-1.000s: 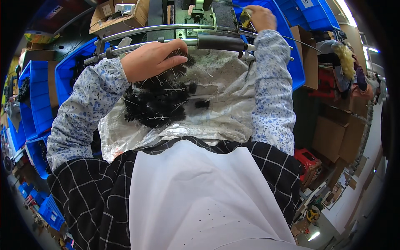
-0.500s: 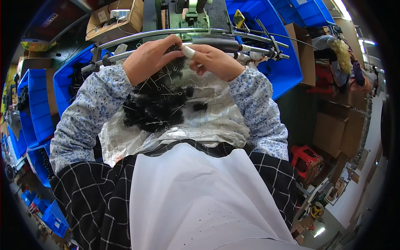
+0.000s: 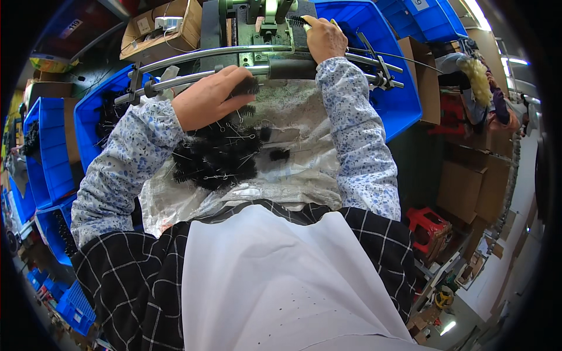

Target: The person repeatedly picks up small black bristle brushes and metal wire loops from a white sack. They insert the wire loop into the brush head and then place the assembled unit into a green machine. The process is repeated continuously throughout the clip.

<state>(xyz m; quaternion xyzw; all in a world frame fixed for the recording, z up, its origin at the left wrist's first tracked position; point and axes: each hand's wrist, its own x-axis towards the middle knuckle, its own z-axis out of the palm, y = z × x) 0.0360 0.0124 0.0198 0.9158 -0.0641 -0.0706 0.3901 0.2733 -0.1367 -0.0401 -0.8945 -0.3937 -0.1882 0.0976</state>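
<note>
My right hand (image 3: 326, 40) is up at the machine (image 3: 268, 29), its fingers closed on a small black wire brush (image 3: 297, 21) whose bristles point left toward the machine's middle. Lower and to the left, my left hand (image 3: 209, 98) curls round more black bristles, a wire brush (image 3: 247, 86) showing between thumb and fingers; how many it holds is hidden. Under that hand a pile of black wire brushes (image 3: 216, 155) with thin metal stems and looped ends lies on a whitish woven sack (image 3: 304, 169) across my lap.
Two curved metal rails (image 3: 193, 55) cross in front of the machine. Blue bins stand at the right (image 3: 398, 111) and left (image 3: 88, 128), the left one holding black brushes. A cardboard box (image 3: 158, 32) sits back left, a red stool (image 3: 427, 225) at right. Another person (image 3: 480, 88) is far right.
My hands were together near the lower rail. My right hand has since moved up and right to the machine with a brush; my left hand has dropped slightly.
</note>
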